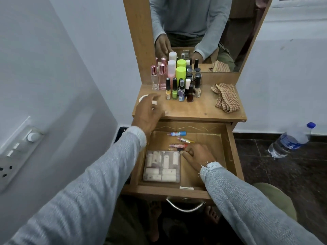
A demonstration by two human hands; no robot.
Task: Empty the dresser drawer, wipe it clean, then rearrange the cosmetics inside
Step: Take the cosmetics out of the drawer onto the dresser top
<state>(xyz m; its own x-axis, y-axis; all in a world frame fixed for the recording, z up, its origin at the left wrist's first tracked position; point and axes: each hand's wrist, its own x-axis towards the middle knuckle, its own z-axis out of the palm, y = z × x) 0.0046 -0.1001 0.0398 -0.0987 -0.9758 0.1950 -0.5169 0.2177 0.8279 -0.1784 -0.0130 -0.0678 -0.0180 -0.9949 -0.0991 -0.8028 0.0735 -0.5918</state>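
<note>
White walls frame a wooden dresser with the drawer (230, 156) pulled out below the dresser top (203, 110). Places are given relative to the drawer. Inside it, at the front-left, a clear case of small tubes (161, 166) is seen; toward the back lie three loose tubes: a blue-capped one (177, 133) farthest back, a yellow-tipped one (185, 140) next, a red one (177, 146) nearest. Their long axes run roughly left-right, across the reach line. A small white item (186, 187) lies at the front wall.

The right hand (199, 155) is placed inside the drawer, fingers curled, tips at the right end of the red tube; whether it is actually gripped cannot be told. The left hand (148, 114) is held above the drawer's back-left corner, over the dresser top, blurred, with something small and white at its fingers; the grip is unclear.

Above and behind the drawer, bottles (178, 85) are grouped on the top, with a checked cloth (227, 98) to their right. The right hand is judged nearer; the red tube is probably the next pick, emptying only partly done.
</note>
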